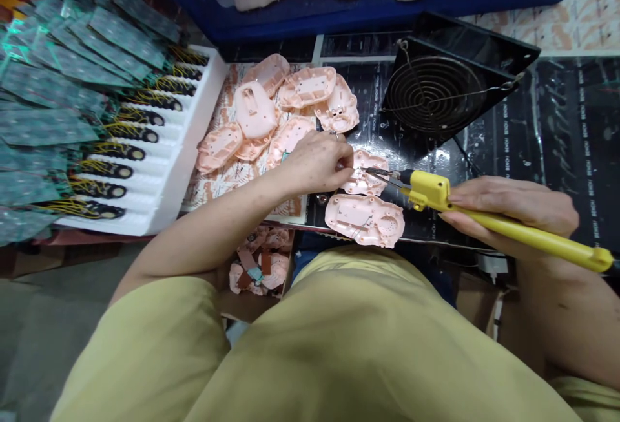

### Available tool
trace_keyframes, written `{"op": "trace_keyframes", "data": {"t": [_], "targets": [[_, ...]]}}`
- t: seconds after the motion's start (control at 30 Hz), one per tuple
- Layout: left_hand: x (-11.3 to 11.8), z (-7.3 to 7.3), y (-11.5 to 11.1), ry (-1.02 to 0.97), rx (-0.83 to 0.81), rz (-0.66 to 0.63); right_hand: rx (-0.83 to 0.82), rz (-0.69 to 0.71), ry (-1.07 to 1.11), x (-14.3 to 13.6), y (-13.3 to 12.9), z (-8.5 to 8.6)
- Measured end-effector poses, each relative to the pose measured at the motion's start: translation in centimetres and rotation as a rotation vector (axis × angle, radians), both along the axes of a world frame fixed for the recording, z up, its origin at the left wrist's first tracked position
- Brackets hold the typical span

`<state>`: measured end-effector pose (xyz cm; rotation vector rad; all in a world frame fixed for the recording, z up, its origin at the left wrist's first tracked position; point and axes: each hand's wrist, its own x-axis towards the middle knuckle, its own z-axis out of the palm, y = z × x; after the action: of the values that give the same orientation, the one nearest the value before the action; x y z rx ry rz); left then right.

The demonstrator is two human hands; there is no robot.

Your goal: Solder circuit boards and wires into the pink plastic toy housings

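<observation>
My right hand (513, 205) is wrapped around a yellow soldering iron (431, 190) with a wire feeder, its tip pointing left. That tip meets a small pink plastic shell (364, 179) on the table. At the shell's left end my left hand (322, 160) is closed, fingers bent down; whatever they pinch is hidden under them. Just nearer to me lies another pink shell (356, 218), inner side up, with thin wires and a round speaker grille. Behind my left hand, more pink shells (256, 112) lie in a loose pile.
A black fan (431, 95) stands behind the iron. At left, a white foam tray (179, 176) holds several wired black parts beside bubble-wrap pouches (53, 118). A blue bin (310, 24) of pink shells is at the back. Below the table edge sits a box with pink parts (261, 267).
</observation>
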<state>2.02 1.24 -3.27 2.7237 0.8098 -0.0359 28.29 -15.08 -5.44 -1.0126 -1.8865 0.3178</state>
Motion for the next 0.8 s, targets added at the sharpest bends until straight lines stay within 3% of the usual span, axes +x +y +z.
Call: {"op": "trace_keyframes", "data": {"t": [0.17, 0.4, 0.63, 0.73, 0.8], "targets": [[0.0, -0.2, 0.0, -0.011, 0.011, 0.000, 0.100, -0.131, 0.151, 0.7, -0.8, -0.4], [-0.2, 0.2, -0.4, -0.029, -0.024, 0.023, 0.005, -0.388, -0.055, 0.3, -2.3, -1.3], [-3.1, 1.1, -0.1, -0.256, -0.256, 0.174, 0.103, -0.360, 0.005, 0.0, -2.4, -1.2], [-3.8, 0.5, -0.1, -0.324, -0.237, 0.229, 0.136, -0.292, 0.083, -0.3, -2.5, -1.4], [-3.8, 0.0, -0.3, -0.336, -0.169, 0.251, 0.114, -0.324, 0.044, -0.6, -2.7, -1.6]]}}
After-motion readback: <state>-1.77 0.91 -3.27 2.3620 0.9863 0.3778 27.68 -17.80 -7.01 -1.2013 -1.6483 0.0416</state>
